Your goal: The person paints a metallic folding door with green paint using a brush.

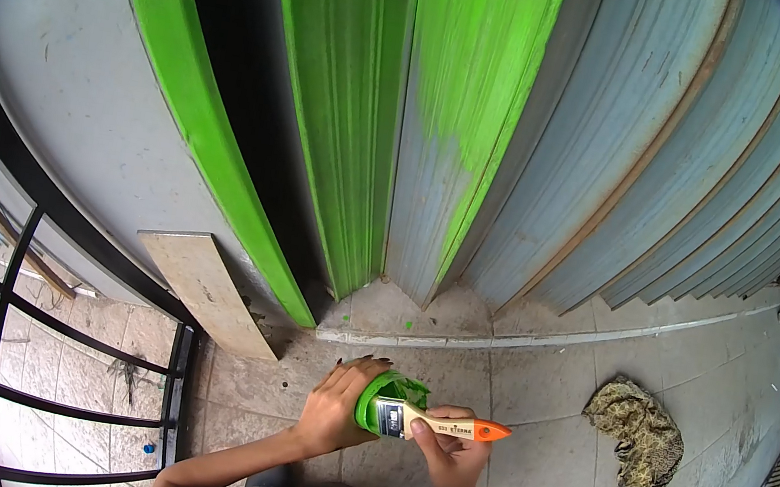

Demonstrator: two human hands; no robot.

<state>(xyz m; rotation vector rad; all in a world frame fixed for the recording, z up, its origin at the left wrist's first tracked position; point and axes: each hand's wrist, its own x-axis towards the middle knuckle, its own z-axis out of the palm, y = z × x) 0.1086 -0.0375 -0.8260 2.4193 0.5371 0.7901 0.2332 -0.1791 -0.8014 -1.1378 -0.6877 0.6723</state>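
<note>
My left hand [337,410] is wrapped round a small container of green paint [369,408], tilted so its opening faces right. In my right hand [456,460] is a flat paintbrush [428,425] with a pale wooden handle and an orange tip. The brush's metal band lies over the container's opening, and its bristles are hard to make out against the container. Ahead stands a folded metal panel [440,180], its upper part green and its lower part still grey-blue. The fold to its left [345,106] is green all the way down.
A green upright frame [196,124] rises at the left, with a loose board [207,287] leaning near its foot. Black metal bars [78,409] cross the lower left. A stained cloth [638,437] lies on the tiled floor at right. Unpainted grey folds [619,127] continue rightward.
</note>
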